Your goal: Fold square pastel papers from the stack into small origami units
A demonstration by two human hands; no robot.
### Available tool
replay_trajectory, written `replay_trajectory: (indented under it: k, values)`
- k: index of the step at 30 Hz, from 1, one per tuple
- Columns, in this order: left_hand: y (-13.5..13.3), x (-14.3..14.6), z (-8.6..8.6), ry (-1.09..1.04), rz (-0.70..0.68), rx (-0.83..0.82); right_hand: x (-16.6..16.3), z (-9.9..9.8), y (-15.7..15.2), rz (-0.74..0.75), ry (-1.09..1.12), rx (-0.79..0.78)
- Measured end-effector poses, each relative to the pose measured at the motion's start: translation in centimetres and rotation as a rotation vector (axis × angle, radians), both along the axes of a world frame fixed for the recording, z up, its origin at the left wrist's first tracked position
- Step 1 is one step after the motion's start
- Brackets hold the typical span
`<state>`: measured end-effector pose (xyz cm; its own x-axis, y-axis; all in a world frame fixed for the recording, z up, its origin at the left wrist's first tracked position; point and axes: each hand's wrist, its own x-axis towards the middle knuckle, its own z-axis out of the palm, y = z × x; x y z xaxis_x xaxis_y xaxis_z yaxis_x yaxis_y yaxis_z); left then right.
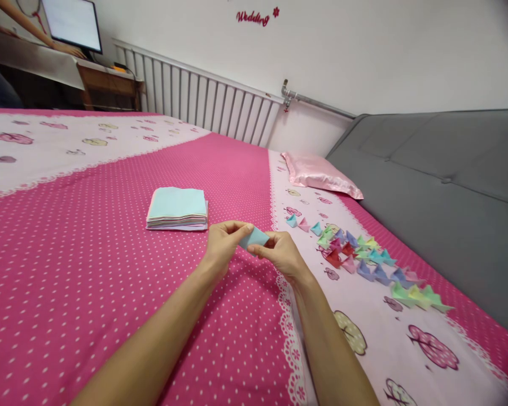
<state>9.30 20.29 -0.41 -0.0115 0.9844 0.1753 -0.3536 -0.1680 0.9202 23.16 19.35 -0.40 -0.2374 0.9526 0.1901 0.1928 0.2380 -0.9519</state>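
Both my hands hold one small light-blue folded paper (254, 237) just above the bed. My left hand (223, 241) pinches its left end, fingers closed. My right hand (280, 253) grips its right end, fingers curled. Behind my hands a stack of pastel paper squares (177, 208) with a light-blue top sheet lies on the pink dotted bedspread (88, 254). To the right, several small folded paper pieces (364, 260) in blue, green, pink, purple and red lie in a loose row on the pale printed strip of the sheet.
A pink satin pillow (319, 175) lies by the grey padded headboard (440, 186) at right. A white radiator (203, 101) lines the far wall. At top left, another person's arm (34, 31) reaches to a desk with a monitor (73, 23).
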Motion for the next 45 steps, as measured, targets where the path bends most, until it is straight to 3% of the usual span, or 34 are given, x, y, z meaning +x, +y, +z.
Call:
replay_trajectory:
  k: [45]
  values:
    - [-0.09,-0.04,0.23,0.028,-0.024,0.005,-0.11,0.21,-0.08,-0.005,-0.026,0.012]
